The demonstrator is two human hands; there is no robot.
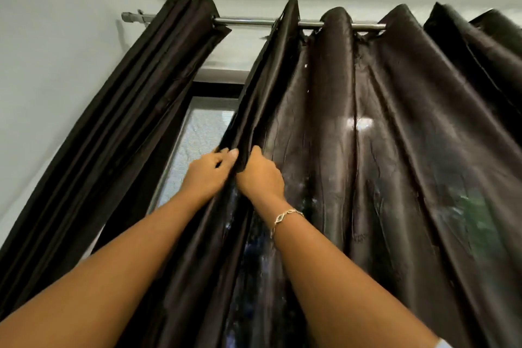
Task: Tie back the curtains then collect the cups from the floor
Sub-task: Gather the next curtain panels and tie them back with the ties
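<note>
In the head view, the leading fold of the spread curtain [367, 150] is pinched by the left hand [207, 171] and gripped by the right hand [261, 175], side by side. A bunched curtain [127, 121] hangs left of both hands.

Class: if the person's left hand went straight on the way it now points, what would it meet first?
The left hand points up and right into the edge fold of the spread curtain, which it pinches: that fabric comes first. Window glass lies behind, depth unclear.
</note>
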